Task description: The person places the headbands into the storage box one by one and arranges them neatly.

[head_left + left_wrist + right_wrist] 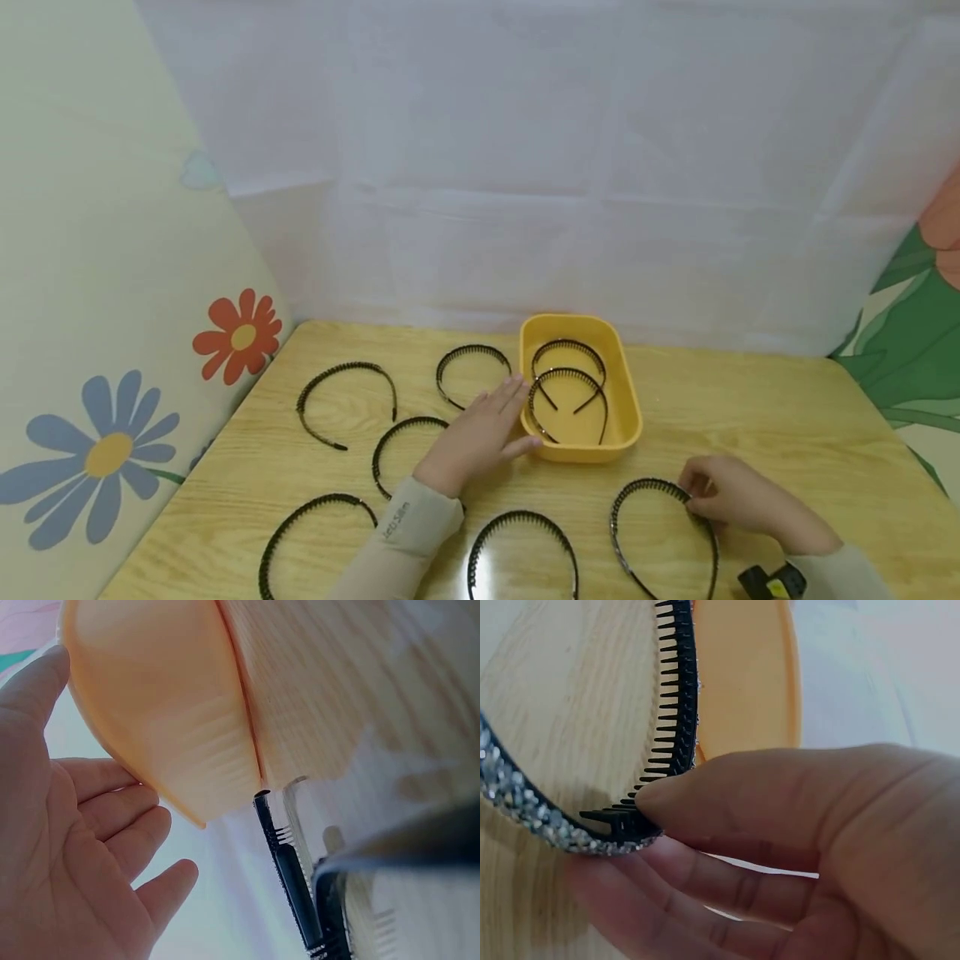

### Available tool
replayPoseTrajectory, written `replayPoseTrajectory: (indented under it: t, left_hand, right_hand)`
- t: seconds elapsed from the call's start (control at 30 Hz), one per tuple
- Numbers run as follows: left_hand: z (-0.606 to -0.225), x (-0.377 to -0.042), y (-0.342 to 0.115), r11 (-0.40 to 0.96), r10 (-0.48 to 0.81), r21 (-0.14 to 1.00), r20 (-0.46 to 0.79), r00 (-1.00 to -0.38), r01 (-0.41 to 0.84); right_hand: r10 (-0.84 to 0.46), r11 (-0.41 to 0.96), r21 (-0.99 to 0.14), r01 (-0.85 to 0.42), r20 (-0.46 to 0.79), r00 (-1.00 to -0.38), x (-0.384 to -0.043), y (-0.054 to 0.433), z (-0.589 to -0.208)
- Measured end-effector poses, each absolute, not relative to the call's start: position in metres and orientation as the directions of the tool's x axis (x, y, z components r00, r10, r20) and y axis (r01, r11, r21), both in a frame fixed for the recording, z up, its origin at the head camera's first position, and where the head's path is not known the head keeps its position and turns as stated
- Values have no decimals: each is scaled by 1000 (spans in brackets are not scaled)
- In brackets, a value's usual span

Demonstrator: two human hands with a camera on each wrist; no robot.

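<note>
My right hand (738, 496) pinches the upper right side of a black toothed headband (641, 483) at the front right of the table. In the right wrist view, thumb and fingers grip the headband (682, 697); its outer side is covered in glittery stones. My left hand (476, 437) lies with straight fingers along the near left side of a yellow plastic bin (585, 453). In the left wrist view, the fingertips (139, 799) touch the rim of the bin (172, 712). Two headbands (567, 371) lie inside the bin, overlapping.
More black headbands lie on the wooden table (720, 400): one at the far left (348, 365), one behind my left hand (472, 347), one beside it (408, 421), one front left (277, 542), one front middle (521, 515). A white cloth (480, 208) hangs behind.
</note>
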State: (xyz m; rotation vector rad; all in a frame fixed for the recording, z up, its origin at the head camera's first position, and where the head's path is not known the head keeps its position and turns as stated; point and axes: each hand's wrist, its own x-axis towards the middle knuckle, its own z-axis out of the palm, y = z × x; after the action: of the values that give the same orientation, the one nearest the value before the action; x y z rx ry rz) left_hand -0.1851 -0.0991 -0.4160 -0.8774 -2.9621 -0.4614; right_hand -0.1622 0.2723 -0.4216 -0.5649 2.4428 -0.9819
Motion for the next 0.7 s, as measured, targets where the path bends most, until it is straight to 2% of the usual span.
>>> replayPoseTrajectory:
  t: [0.23,0.5,0.7]
  left_hand:
    - [-415,-186,-100,790,536,286,108,-838,542]
    - [-414,-185,-100,801,528,281,86,-845,529]
    - [-413,-184,-99,795,532,288,91,-842,533]
  right_hand:
    - [-456,645,-760,-79,-301,-838,-163,277,-413]
    - [-516,586,-801,-126,-249,-819,-166,280,-406]
    - [-522,555,-824,-113,-240,-818,-167,280,-397]
